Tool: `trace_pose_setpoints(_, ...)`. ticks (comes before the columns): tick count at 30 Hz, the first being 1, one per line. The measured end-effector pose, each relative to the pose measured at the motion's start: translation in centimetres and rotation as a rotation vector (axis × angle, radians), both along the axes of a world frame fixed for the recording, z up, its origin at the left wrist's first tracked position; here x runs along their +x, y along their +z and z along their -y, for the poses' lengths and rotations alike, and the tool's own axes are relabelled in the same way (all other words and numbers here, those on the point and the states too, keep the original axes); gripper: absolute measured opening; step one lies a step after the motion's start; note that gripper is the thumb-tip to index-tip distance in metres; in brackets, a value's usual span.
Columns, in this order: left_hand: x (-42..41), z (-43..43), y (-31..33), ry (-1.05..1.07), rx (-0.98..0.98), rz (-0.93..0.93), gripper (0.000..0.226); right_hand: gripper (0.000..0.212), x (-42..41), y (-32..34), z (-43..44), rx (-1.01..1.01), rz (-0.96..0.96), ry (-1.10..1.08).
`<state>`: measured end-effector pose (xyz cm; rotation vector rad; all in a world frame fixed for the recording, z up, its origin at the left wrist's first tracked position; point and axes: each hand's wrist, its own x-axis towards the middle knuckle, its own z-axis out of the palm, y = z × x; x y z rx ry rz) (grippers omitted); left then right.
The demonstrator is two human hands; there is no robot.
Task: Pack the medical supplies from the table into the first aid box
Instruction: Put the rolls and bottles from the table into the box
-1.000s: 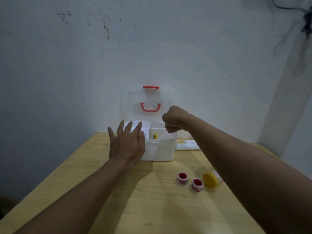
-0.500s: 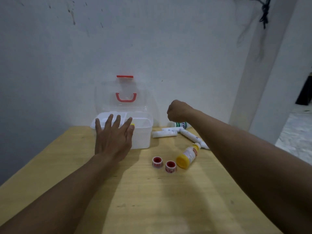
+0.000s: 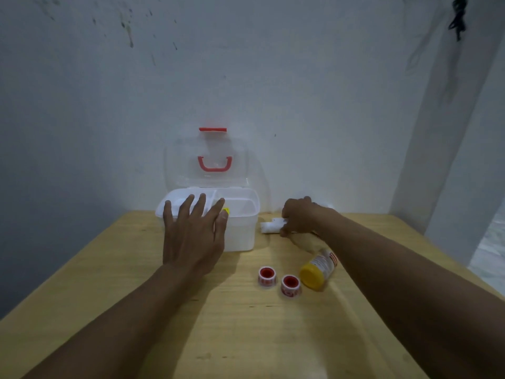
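The white first aid box (image 3: pixel 241 231) stands open at the back of the wooden table (image 3: pixel 109 269), its clear lid with a red handle (image 3: pixel 214 164) leaning on the wall. A bit of yellow shows inside it beside my fingers. My left hand (image 3: pixel 192 236) rests flat, fingers spread, on the box's front left. My right hand (image 3: pixel 299 216) is down on the table to the right of the box, fingers closed around a white tube (image 3: pixel 270 227). Two small red-and-white tape rolls (image 3: pixel 267 275) (image 3: pixel 290 285) and a yellow-capped bottle (image 3: pixel 318 269) lie nearer to me.
A pale wall stands right behind the box. A white pillar (image 3: pixel 448 132) rises at the right, past the table's right edge. My right forearm passes over the area beside the yellow-capped bottle and hides other items there.
My right hand has dropped from above the box's right side down to the table and closed on the white tube. My left hand has stayed on the box. The camera has shifted.
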<state>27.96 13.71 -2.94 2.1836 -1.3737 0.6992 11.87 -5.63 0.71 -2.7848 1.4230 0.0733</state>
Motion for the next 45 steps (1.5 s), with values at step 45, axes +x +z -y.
trace_pose_setpoints(45, 2.1, -1.3, 0.3, 0.038, -0.005, -0.125, 0.058, 0.053, 1.6, 10.7, -5.0, -0.087, 0.072, 0.246)
